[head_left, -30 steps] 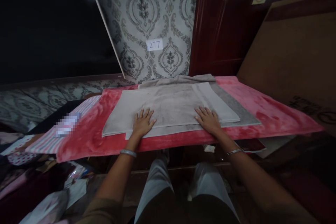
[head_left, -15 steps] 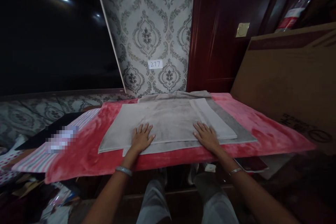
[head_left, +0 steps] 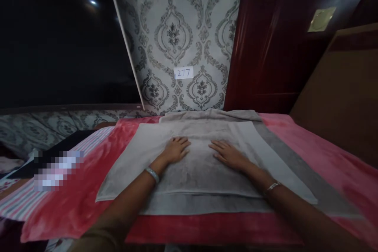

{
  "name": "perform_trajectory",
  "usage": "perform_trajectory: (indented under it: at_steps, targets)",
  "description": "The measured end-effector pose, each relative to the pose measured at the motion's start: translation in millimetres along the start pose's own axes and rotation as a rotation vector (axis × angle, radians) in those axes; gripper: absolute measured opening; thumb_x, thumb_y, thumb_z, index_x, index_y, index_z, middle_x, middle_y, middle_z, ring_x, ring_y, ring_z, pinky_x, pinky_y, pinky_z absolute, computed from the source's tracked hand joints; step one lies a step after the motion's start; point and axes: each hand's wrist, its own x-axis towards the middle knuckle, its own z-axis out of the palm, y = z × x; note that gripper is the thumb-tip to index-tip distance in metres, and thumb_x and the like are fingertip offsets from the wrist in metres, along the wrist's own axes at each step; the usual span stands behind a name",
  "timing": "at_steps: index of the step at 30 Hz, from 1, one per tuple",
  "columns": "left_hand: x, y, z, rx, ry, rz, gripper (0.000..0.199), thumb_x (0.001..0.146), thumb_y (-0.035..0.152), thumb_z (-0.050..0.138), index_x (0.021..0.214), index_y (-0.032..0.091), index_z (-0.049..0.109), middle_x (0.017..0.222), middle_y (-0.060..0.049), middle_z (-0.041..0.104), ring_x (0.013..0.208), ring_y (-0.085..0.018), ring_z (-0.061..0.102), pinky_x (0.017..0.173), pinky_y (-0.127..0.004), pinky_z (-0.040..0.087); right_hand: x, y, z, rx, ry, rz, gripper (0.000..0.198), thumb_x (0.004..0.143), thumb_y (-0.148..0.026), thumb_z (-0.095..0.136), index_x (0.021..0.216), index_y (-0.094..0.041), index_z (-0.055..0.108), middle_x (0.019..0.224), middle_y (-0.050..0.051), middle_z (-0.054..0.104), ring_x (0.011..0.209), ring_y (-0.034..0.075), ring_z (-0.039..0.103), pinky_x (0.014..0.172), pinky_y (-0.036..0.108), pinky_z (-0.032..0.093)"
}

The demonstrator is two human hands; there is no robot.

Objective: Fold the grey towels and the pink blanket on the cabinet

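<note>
A soft grey cloth (head_left: 189, 177), folded in layers, lies flat on a red plush blanket (head_left: 97, 161). My left hand (head_left: 176, 149) rests palm down on the cloth's middle, fingers spread and pointing inward. Opposite it, my right hand (head_left: 227, 153) lies flat on the same cloth, its fingers stretched out toward the left one. Neither hand grips anything. More grey fabric (head_left: 301, 169) from a lower layer shows past the right side and along the back.
A striped cloth (head_left: 17, 197) hangs out under the blanket at left. Behind stand a dark television screen (head_left: 65, 47), a patterned wall with a paper label (head_left: 183, 73) reading 277, and a dark red door panel (head_left: 265, 47). A cardboard box (head_left: 345, 98) leans at right.
Both hands have slid from the cloth's near edge farther in and closer together, still flat. The view has moved nearer to the cloth.
</note>
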Motion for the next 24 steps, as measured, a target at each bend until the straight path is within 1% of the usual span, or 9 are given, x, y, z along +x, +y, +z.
perform_trajectory:
  at_steps: [3, 5, 7, 9, 12, 14, 17, 20, 24]
  targets:
    - [8, -55, 0, 0.029, -0.01, -0.202, 0.043, 0.101, 0.039, 0.042, 0.141, 0.031, 0.058, 0.15, -0.008, 0.054, 0.132, -0.03, 0.05, 0.105, -0.05, 0.042, 5, 56, -5, 0.003, 0.009, 0.075, 0.05, 0.1, -0.042, 0.044, 0.147, -0.029, 0.056, 0.156, 0.008, 0.048, 0.143, 0.029, 0.045, 0.116, 0.053, 0.037]
    - [15, -88, -5, 0.02, -0.023, -0.327, 0.042, 0.103, 0.04, 0.037, 0.134, 0.03, 0.063, 0.144, -0.008, 0.059, 0.127, -0.029, 0.054, 0.1, -0.046, 0.046, 10, 85, -13, -0.007, 0.043, 0.168, 0.048, 0.097, -0.037, 0.047, 0.141, -0.024, 0.062, 0.148, 0.011, 0.057, 0.136, 0.029, 0.053, 0.114, 0.05, 0.042]
    - [23, -115, -10, 0.015, -0.027, -0.398, 0.044, 0.104, 0.04, 0.033, 0.128, 0.027, 0.068, 0.136, -0.009, 0.064, 0.123, -0.027, 0.058, 0.098, -0.042, 0.048, 20, 98, -20, -0.017, 0.104, 0.234, 0.045, 0.096, -0.032, 0.047, 0.135, -0.021, 0.066, 0.138, 0.012, 0.065, 0.129, 0.029, 0.059, 0.11, 0.048, 0.046]
    - [32, -134, -13, 0.027, -0.02, -0.44, 0.042, 0.102, 0.038, 0.038, 0.126, 0.023, 0.068, 0.133, -0.013, 0.065, 0.122, -0.028, 0.059, 0.099, -0.042, 0.049, 36, 96, -23, -0.017, 0.161, 0.216, 0.044, 0.095, -0.031, 0.047, 0.132, -0.02, 0.068, 0.134, 0.012, 0.067, 0.127, 0.03, 0.059, 0.109, 0.047, 0.047]
    - [41, -152, -12, 0.056, -0.014, -0.453, 0.038, 0.097, 0.035, 0.05, 0.126, 0.021, 0.069, 0.133, -0.014, 0.065, 0.125, -0.031, 0.058, 0.102, -0.044, 0.048, 68, 83, -21, 0.0, 0.161, 0.103, 0.042, 0.094, -0.031, 0.05, 0.13, -0.019, 0.07, 0.139, 0.013, 0.063, 0.131, 0.03, 0.056, 0.113, 0.047, 0.044]
    - [45, -160, -10, 0.069, -0.013, -0.441, 0.036, 0.097, 0.032, 0.049, 0.122, 0.022, 0.071, 0.131, -0.013, 0.067, 0.126, -0.03, 0.058, 0.106, -0.045, 0.045, 88, 80, -19, -0.003, 0.154, 0.091, 0.043, 0.094, -0.03, 0.051, 0.131, -0.017, 0.069, 0.141, 0.013, 0.062, 0.132, 0.03, 0.056, 0.114, 0.046, 0.042]
    - [49, -169, -6, 0.08, -0.002, -0.426, 0.037, 0.097, 0.029, 0.046, 0.123, 0.022, 0.072, 0.132, -0.012, 0.067, 0.128, -0.03, 0.057, 0.111, -0.046, 0.041, 112, 92, -17, -0.019, 0.162, 0.183, 0.043, 0.095, -0.028, 0.05, 0.132, -0.015, 0.068, 0.139, 0.015, 0.063, 0.132, 0.03, 0.056, 0.113, 0.045, 0.043]
    - [54, -177, -3, 0.088, -0.009, -0.406, 0.036, 0.096, 0.028, 0.047, 0.121, 0.021, 0.072, 0.128, -0.013, 0.068, 0.126, -0.03, 0.058, 0.108, -0.046, 0.043, 126, 109, -17, -0.003, 0.115, 0.276, 0.039, 0.096, -0.027, 0.05, 0.127, -0.018, 0.071, 0.133, 0.013, 0.067, 0.126, 0.031, 0.061, 0.106, 0.044, 0.048]
    - [62, -186, -2, 0.071, 0.008, -0.409, 0.03, 0.096, 0.027, 0.047, 0.111, 0.019, 0.072, 0.122, -0.014, 0.069, 0.121, -0.029, 0.06, 0.101, -0.041, 0.047, 137, 123, -15, 0.024, 0.064, 0.276, 0.031, 0.095, -0.029, 0.053, 0.114, -0.02, 0.076, 0.118, 0.011, 0.074, 0.112, 0.029, 0.067, 0.096, 0.038, 0.051]
